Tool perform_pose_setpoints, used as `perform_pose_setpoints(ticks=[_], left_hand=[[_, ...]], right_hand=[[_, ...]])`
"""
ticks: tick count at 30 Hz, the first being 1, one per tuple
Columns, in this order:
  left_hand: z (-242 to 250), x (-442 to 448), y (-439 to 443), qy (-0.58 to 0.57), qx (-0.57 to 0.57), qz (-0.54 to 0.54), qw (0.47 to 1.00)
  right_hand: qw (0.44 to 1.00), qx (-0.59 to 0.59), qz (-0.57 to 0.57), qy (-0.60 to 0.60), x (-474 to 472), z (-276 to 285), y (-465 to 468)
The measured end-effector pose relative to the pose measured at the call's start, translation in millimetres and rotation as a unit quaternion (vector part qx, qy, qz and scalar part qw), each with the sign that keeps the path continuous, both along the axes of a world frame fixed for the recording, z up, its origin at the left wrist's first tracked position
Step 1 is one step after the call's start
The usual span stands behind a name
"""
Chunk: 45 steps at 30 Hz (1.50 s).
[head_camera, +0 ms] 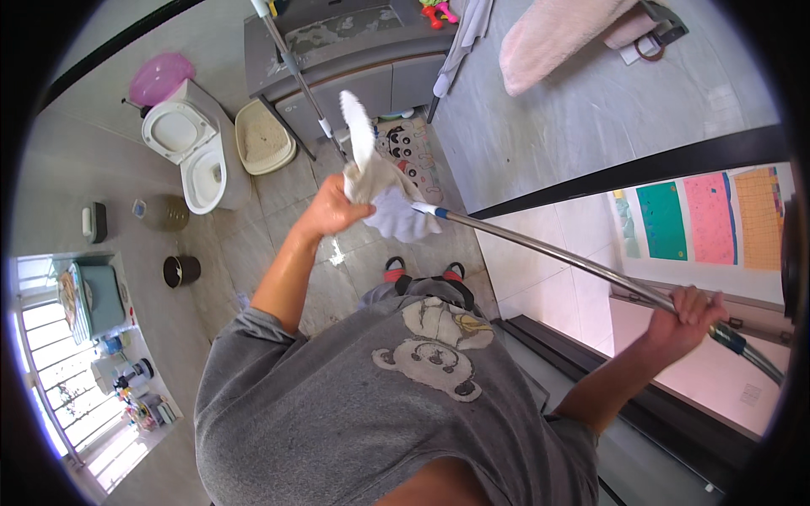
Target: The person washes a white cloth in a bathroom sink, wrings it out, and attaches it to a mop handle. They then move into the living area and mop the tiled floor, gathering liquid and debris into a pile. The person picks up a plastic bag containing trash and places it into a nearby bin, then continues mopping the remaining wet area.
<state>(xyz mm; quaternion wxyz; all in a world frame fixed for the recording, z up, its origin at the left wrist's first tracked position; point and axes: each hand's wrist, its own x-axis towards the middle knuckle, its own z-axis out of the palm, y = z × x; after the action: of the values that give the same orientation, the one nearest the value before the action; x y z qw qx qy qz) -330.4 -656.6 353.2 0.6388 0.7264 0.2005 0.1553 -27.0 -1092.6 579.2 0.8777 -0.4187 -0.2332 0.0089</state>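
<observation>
My left hand (330, 207) grips the bunched white mop cloth (383, 186) at the head of a mop. One strip of the cloth sticks up past my fingers, and paler folds hang below my thumb. From a white and blue connector at the cloth, the metal mop pole (550, 250) runs to the right. My right hand (686, 319) is wrapped around this pole near its far end, beside a dark blue section. The plate under the cloth is hidden.
A toilet (205, 180) with raised lid stands at left, beside a cream litter tray (262, 136). Another metal pole (302, 85) leans by the grey vanity cabinet (354, 95). A patterned mat (411, 155) lies ahead. A black door frame (607, 174) borders the right; a small bin (181, 271) stands left.
</observation>
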Motion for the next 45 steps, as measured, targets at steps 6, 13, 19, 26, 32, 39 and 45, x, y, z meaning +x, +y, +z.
perform_pose_setpoints(ticks=[6,13,19,26,32,39,45], left_hand=[[30,-8,-1,-0.143,0.27,0.043,0.951],[-32,-62,56,-0.354,-0.176,0.344,0.852],[-137,-102,56,-0.108,-0.195,0.523,0.823],[-174,-72,-4,0.029,0.007,0.189,0.982],[-123,-30,-24,0.304,0.273,-0.07,0.91],[-110,9,-29,0.244,0.109,-0.028,0.963],[-74,21,-44,-0.03,0.458,-0.018,0.888]], right_hand=[[0.988,0.032,-0.106,0.112,9,-22,38],[0.991,0.067,-0.066,0.097,39,-20,13],[0.996,0.053,0.059,0.04,53,21,-20],[0.998,-0.04,0.046,-0.006,57,83,-25],[0.996,-0.064,0.058,-0.007,83,132,-37],[0.995,-0.094,0.033,-0.019,80,126,-31],[0.994,-0.083,0.072,-0.029,70,109,-23]])
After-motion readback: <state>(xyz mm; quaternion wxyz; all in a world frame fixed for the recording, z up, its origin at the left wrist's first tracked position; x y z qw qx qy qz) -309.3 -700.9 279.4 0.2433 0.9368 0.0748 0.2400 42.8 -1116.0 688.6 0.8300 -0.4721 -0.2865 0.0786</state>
